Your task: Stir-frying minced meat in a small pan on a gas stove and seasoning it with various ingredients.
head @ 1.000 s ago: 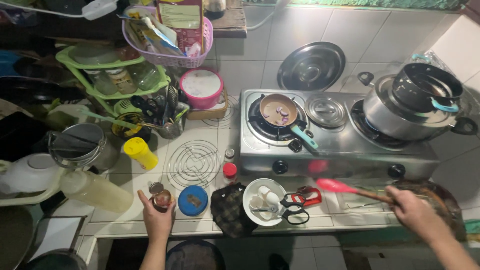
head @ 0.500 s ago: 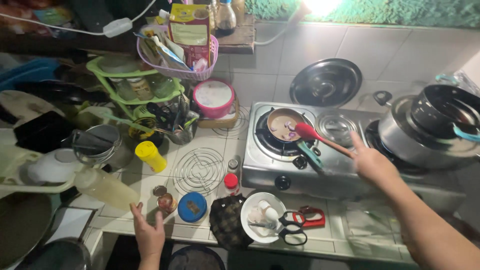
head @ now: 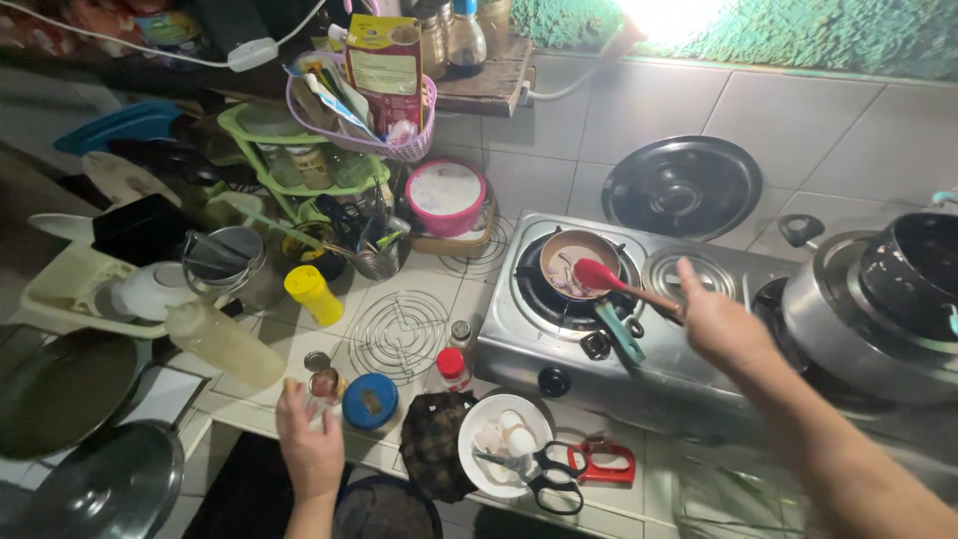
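My right hand [head: 720, 321] grips the wooden handle of a red spatula [head: 602, 276], whose head dips into a small pan [head: 573, 263] with a teal handle on the left burner of a steel stove [head: 609, 374]. Pale sliced pieces lie in the pan. My left hand [head: 309, 446] rests at the counter's front edge, its fingers around a small glass jar [head: 323, 383]. A blue lid [head: 369, 401] lies just to the right of that jar.
A white bowl [head: 491, 469] of eggshells, black scissors [head: 544, 477] and a dark cloth [head: 435, 442] sit in front of the stove. A large steel pot [head: 883, 309] occupies the right burner. A yellow cup [head: 311, 293], wire trivet [head: 399, 332], pink tub [head: 445, 196] and green rack [head: 289, 170] crowd the left.
My right hand carried the red spatula from the counter's front right up to the pan and lowered its head inside. The left hand stayed by the small jar.
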